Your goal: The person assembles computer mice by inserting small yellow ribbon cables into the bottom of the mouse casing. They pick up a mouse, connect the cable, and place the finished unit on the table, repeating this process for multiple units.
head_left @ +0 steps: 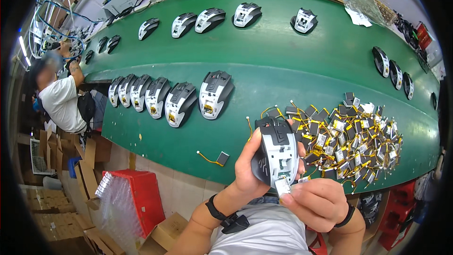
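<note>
My left hand [247,167] is wrapped round a black and white computer mouse [278,142], held just above the near edge of the table with its open battery bay facing me. Between the fingertips of my right hand [321,204] is a small flat silver battery [283,185], at the near end of the mouse. Whether its lead is plugged in is hidden. Beside the mouse on the right spreads a big heap of wired batteries [340,155]. A single battery [222,158] with a yellow lead lies apart on the left.
A near row of mice [157,97] stands left on the green table [264,61], one mouse [216,95] closest to me. More mice [210,20] dot the far belt. Another person [61,94] works at far left. A red crate [141,193] and cardboard boxes [87,179] stand on the floor.
</note>
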### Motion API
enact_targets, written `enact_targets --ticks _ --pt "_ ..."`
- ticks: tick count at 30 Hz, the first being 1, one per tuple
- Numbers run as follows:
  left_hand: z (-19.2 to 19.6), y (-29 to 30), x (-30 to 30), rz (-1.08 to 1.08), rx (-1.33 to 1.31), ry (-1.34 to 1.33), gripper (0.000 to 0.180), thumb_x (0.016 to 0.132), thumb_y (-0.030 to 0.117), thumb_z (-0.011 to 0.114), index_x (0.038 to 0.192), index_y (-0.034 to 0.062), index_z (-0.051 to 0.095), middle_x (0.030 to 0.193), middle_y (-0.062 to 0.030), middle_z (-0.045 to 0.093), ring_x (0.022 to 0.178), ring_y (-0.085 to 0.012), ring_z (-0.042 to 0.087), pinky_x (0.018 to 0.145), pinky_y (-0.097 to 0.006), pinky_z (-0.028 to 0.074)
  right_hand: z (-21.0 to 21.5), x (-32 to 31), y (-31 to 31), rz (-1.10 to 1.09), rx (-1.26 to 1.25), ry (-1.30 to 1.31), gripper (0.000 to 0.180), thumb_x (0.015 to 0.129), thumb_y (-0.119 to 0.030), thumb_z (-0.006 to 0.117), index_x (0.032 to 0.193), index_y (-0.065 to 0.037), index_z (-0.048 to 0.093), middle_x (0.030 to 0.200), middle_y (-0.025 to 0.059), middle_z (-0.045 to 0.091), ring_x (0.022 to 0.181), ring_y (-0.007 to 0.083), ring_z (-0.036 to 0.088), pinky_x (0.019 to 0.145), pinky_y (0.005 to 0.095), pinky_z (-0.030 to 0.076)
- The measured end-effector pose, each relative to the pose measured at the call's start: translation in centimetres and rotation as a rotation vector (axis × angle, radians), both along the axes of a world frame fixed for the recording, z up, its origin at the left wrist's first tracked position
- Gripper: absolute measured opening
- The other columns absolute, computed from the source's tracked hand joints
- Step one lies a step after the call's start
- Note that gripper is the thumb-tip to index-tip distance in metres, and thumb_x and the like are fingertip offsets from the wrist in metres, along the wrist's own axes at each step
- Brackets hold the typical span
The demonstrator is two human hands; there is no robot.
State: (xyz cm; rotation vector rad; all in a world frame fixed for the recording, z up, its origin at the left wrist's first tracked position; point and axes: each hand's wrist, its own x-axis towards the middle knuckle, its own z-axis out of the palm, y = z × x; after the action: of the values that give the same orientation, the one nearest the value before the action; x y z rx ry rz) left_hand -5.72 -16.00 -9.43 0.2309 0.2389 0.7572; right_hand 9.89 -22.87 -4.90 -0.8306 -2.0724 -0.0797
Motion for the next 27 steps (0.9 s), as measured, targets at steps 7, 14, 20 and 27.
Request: enact_targets --ticks 7,14,20,27 --pt "0.4 -0.5 -0.3 0.028 0.072 0.091 0.073 0.097 0.057 0.025 0.147 0.0043 0.030 0.108 -0.0250 0.058 0.081 -0.0345 0.064 0.072 -0.041 0.054 -0.4 0.1 -0.5 -0.076 -0.027 0.009 0.031 0.065 -0.006 0.075 0.096 -0.003 0.074 0.097 0.0056 0.062 0.076 0.0179 0.063 0.063 0.0267 0.051" --pt "0.5 0.1 -0.5 0.070 0.162 0.056 0.074 0.096 0.055 0.030 0.148 0.0019 0.027 0.107 -0.0271 0.058 0.080 -0.0324 0.063 0.073 -0.039 0.053 -0.8 -0.4 -0.4 -0.112 -0.088 0.041 0.026 0.066 -0.008 0.078 0.092 -0.006 0.074 0.091 0.0016 0.063 0.072 0.0169 0.062 0.055 0.0285 0.044" --pt "1.1 -0.8 -0.7 0.014 0.394 0.203 0.064 0.101 0.049 0.032 0.146 0.0034 0.027 0.117 -0.0184 0.058 0.105 -0.0237 0.060 0.092 -0.036 0.048 -0.1 0.5 0.4 -0.214 -0.392 0.307 0.026 0.060 -0.014 0.088 0.076 -0.010 0.068 0.077 0.0026 0.064 0.063 0.0197 0.060 0.055 0.0304 0.045" --pt "1.0 0.8 -0.2 0.122 0.320 0.308 0.072 0.098 0.055 0.029 0.146 0.0006 0.026 0.108 -0.0264 0.058 0.085 -0.0299 0.065 0.074 -0.038 0.055 0.3 0.2 0.1 -0.216 -0.236 0.061 0.025 0.067 -0.009 0.081 0.088 -0.004 0.069 0.089 0.0062 0.065 0.075 0.0209 0.063 0.058 0.0316 0.049"
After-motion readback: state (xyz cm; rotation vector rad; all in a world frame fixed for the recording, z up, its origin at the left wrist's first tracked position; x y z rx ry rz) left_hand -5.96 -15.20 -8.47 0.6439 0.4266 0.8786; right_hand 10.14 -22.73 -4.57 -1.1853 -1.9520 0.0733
